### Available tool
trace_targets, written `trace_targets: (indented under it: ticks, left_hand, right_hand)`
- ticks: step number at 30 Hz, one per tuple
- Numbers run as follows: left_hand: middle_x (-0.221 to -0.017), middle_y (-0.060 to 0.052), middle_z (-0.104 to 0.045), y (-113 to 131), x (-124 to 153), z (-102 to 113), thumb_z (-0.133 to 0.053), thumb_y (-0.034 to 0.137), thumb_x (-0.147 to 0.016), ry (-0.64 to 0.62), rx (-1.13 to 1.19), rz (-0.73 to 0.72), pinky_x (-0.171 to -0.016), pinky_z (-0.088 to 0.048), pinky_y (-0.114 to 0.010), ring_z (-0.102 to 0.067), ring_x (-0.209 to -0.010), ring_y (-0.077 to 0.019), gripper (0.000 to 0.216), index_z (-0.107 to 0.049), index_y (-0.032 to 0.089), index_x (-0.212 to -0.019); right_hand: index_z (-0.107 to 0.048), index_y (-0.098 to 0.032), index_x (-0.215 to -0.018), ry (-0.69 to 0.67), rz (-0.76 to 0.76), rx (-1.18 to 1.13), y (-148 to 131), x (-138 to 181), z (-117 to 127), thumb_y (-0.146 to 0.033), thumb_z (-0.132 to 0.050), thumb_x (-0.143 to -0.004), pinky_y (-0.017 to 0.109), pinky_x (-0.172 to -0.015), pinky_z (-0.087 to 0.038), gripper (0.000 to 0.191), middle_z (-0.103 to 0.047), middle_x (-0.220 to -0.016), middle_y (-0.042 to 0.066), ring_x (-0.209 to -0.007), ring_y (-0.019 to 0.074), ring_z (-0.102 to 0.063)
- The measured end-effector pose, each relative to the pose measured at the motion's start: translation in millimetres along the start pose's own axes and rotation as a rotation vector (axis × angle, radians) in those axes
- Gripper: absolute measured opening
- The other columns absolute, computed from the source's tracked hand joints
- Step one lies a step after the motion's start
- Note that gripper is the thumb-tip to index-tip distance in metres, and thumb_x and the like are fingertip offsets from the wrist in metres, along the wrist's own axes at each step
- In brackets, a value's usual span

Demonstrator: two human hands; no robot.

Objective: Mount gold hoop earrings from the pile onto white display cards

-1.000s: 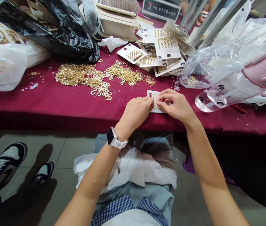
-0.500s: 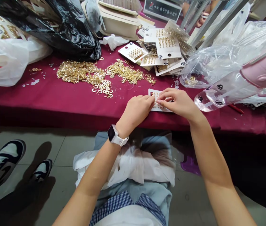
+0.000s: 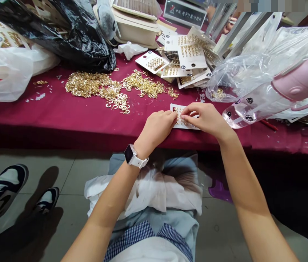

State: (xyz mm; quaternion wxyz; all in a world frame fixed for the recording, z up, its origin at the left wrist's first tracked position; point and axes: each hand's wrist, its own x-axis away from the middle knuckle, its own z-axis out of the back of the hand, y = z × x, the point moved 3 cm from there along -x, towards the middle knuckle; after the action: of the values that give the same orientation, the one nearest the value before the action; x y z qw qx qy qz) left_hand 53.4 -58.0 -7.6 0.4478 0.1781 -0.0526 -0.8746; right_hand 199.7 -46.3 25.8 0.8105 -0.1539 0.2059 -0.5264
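Note:
A white earring card (image 3: 186, 124) with rows of small gold earrings lies on the cloth near the table's front edge. My left hand (image 3: 161, 125), a white-banded watch on its wrist, has its fingers closed over the card's left part. From the right, my right hand (image 3: 204, 118) arches over the card, thumb and forefinger pinched on a tiny piece at its middle, probably an earring. My fingers hide much of the card. Beyond it lie gold hook-shaped pieces (image 3: 143, 83) and a larger pile of gold pieces (image 3: 88, 84).
Filled earring cards (image 3: 192, 56) are stacked at the back. A clear bottle with a pink lid (image 3: 298, 82) lies at right beside clear plastic bags (image 3: 249, 72). A black plastic bag (image 3: 88, 40) stands back left. Another person's shoes (image 3: 6, 185) are on the floor at left.
The view has shifted slightly. Both hands stay at the card, with only slight movement of the right fingers.

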Motion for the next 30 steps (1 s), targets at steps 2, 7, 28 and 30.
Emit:
trace_targets:
  ticks: [2, 7, 28, 30]
  left_hand:
    - [-0.093, -0.006, -0.067, -0.1, -0.1, -0.1, -0.041, 0.024, -0.097, -0.002, -0.005, -0.002, -0.067, -0.038, -0.03, -0.062, -0.087, -0.0207, 0.022, -0.061, 0.016, -0.098]
    - [-0.094, -0.006, -0.067, -0.3, -0.7, -0.5, -0.041, 0.024, -0.097, -0.012, 0.002, 0.0, -0.068, -0.038, -0.03, -0.062, -0.088, -0.0208, 0.022, -0.061, 0.015, -0.098]
    - [-0.095, -0.006, -0.068, -1.7, -1.5, -1.6, -0.041, 0.025, -0.097, -0.005, 0.027, -0.012, -0.067, -0.037, -0.031, -0.064, -0.09, -0.0214, 0.023, -0.061, 0.016, -0.099]
    - [-0.096, -0.006, -0.068, -1.6, -1.3, -1.8, -0.041, 0.025, -0.097, -0.006, 0.028, -0.016, -0.067, -0.037, -0.031, -0.064, -0.09, -0.0216, 0.023, -0.062, 0.016, -0.099]
  right_hand:
    - [-0.067, -0.018, -0.074, -0.004, -0.002, 0.018, -0.5, 0.1, 1.1, -0.017, -0.062, -0.076, 0.033, -0.072, -0.05, 0.005, -0.068, -0.078, 0.003, -0.073, 0.0179, -0.062]
    - [-0.066, -0.018, -0.075, -0.025, 0.036, 0.023, -2.6, 1.2, 0.6, -0.014, -0.061, -0.075, 0.032, -0.072, -0.049, 0.006, -0.066, -0.078, 0.003, -0.072, 0.0172, -0.062]
    - [-0.064, -0.016, -0.076, -0.077, 0.079, 0.07, -5.3, -2.2, -0.9, -0.012, -0.056, -0.076, 0.032, -0.072, -0.047, 0.009, -0.062, -0.082, 0.006, -0.075, 0.0185, -0.06]
    - [-0.064, -0.015, -0.075, -0.071, 0.079, 0.07, -5.4, -2.3, -0.9, -0.011, -0.056, -0.076, 0.032, -0.072, -0.047, 0.01, -0.063, -0.081, 0.006, -0.075, 0.0185, -0.06]
